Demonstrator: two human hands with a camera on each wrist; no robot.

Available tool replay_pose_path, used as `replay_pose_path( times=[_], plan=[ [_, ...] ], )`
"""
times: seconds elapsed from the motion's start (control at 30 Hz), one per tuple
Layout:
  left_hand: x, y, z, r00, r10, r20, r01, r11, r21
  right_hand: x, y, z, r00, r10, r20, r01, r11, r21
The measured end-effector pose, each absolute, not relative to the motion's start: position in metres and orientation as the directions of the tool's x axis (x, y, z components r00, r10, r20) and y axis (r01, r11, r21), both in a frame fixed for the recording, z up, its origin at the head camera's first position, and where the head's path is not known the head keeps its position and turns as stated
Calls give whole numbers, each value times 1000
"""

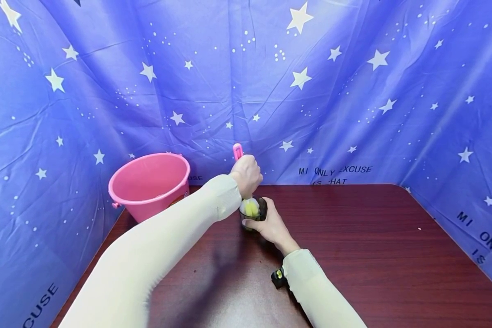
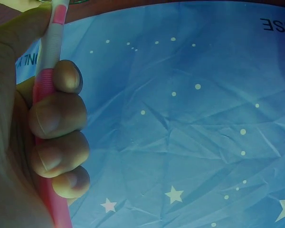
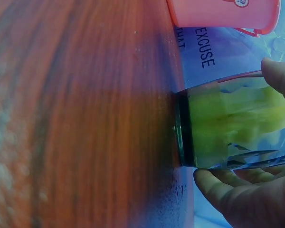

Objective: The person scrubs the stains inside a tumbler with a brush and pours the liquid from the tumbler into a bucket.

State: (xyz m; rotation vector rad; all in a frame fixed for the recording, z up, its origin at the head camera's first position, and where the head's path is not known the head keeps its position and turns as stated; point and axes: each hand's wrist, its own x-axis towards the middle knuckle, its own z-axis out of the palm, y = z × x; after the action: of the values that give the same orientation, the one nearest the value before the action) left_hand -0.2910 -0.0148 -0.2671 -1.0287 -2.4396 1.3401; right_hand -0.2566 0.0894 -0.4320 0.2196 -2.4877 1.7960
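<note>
My left hand (image 1: 247, 174) grips a cup brush by its pink and white handle (image 2: 48, 90), fingers curled round it. The handle's pink looped end (image 1: 238, 149) sticks up above the fist. Below, the brush's yellow and white sponge head (image 1: 252, 208) is down inside a dark tinted, faceted drinking glass (image 3: 213, 126). Around the side of that glass my right hand (image 1: 274, 225) is wrapped, thumb on the near side. In the right wrist view the glass's thick base meets the table, and yellow-green shows through its wall.
A pink bucket (image 1: 147, 210) stands at the table's back left, behind my left forearm. The dark red wooden table (image 1: 352, 246) ends at a blue star-printed cloth (image 1: 262, 91) hung behind and on both sides. A small black device (image 1: 278, 278) sits by my right cuff.
</note>
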Motion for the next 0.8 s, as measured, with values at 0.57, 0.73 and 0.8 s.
replay_pose_path(
  times=[0.57,0.73,0.8],
  plan=[
    [-283,-5,-268,-701,696,-156,518,347,-782,-256,90,-433,-992,-56,116,-128,327,-936],
    [-283,-5,-268,-700,700,-141,516,358,-778,-256,90,-434,-991,-54,120,-131,325,-937],
    [-283,-4,-269,-700,701,-136,511,359,-781,-256,90,-433,-991,-54,120,-132,321,-938]
  ],
)
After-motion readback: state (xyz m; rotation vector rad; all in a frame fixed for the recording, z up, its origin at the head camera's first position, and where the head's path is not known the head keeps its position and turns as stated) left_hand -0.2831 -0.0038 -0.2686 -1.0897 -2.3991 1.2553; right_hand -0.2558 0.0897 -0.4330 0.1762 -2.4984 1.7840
